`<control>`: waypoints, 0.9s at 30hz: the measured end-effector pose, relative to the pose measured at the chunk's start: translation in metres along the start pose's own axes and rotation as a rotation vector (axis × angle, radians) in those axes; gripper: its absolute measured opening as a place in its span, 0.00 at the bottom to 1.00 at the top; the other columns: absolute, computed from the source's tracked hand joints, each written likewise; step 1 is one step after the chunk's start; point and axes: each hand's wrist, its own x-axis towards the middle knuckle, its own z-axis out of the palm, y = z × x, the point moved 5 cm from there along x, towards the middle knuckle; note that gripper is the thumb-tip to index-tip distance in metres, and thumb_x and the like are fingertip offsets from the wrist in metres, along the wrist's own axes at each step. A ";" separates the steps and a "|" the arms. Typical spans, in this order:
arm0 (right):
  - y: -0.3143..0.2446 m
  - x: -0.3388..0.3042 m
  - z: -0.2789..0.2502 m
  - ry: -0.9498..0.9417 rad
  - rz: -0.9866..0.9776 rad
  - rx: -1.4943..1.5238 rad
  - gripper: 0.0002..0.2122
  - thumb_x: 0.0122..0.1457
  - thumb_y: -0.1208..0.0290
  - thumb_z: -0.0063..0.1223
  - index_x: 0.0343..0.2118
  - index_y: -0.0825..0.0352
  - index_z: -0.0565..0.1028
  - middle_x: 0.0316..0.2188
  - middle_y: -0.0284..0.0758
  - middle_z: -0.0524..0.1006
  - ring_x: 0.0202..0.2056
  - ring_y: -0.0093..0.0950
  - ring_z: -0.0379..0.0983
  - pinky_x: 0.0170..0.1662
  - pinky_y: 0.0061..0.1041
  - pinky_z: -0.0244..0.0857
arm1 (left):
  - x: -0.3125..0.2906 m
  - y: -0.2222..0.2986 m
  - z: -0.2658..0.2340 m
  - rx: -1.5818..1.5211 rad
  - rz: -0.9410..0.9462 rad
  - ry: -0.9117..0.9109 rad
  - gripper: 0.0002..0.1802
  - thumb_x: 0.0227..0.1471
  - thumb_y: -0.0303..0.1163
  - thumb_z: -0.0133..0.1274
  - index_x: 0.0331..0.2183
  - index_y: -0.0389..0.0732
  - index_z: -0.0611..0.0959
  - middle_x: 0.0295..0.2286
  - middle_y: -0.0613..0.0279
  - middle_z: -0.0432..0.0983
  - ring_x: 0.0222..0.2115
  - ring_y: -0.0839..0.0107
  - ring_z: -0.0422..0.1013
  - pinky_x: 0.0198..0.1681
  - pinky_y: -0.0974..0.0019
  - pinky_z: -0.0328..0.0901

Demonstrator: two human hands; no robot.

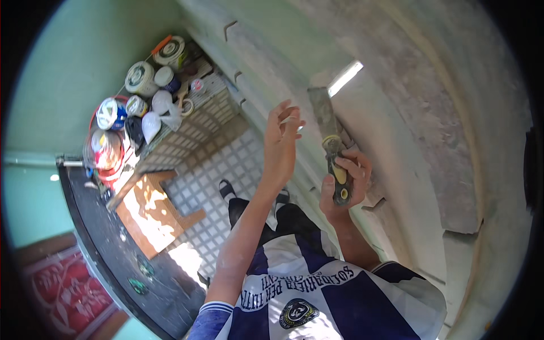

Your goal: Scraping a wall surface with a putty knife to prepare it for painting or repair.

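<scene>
My right hand (352, 180) is wrapped round the black and yellow handle of a putty knife (324, 116). Its long, flat blade is smeared with grey and points up and away from me, beside the pale wall. To its left, my left hand (282, 131) is raised with bent fingers that stand apart. A small whitish patch shows among those fingers; whether it is residue or a loose bit is too small to tell. The left hand and the blade do not touch.
Tubs and bags, including a white bucket (141, 78), crowd a crate-like stand (211, 116) at far left. A wooden stool (148, 212) stands by a dark table (93, 212). The rough wall (391, 73) with ledges rises close on my right. Below is a tiled floor (207, 164).
</scene>
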 end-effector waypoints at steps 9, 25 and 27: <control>0.006 0.010 0.015 0.037 -0.251 -0.130 0.14 0.50 0.78 0.52 0.42 0.70 0.74 0.47 0.47 0.62 0.43 0.37 0.70 0.45 0.31 0.69 | -0.003 -0.002 -0.019 0.046 0.179 0.100 0.26 0.58 0.39 0.48 0.54 0.38 0.67 0.46 0.58 0.69 0.40 0.73 0.67 0.41 0.69 0.64; -0.026 0.037 -0.004 0.026 -0.466 -0.377 0.06 0.51 0.75 0.60 0.32 0.67 0.77 0.37 0.40 0.69 0.33 0.29 0.74 0.32 0.23 0.72 | 0.205 -0.007 -0.052 0.360 -0.076 0.642 0.46 0.51 0.55 0.49 0.57 0.28 0.55 0.53 0.34 0.57 0.55 0.42 0.58 0.57 0.48 0.54; -0.028 0.041 -0.008 0.003 -0.476 -0.418 0.06 0.50 0.74 0.61 0.31 0.66 0.78 0.36 0.39 0.70 0.32 0.29 0.74 0.32 0.22 0.72 | 0.213 -0.023 -0.049 0.207 -0.189 0.706 0.44 0.53 0.58 0.44 0.56 0.31 0.57 0.53 0.35 0.58 0.55 0.44 0.59 0.56 0.46 0.55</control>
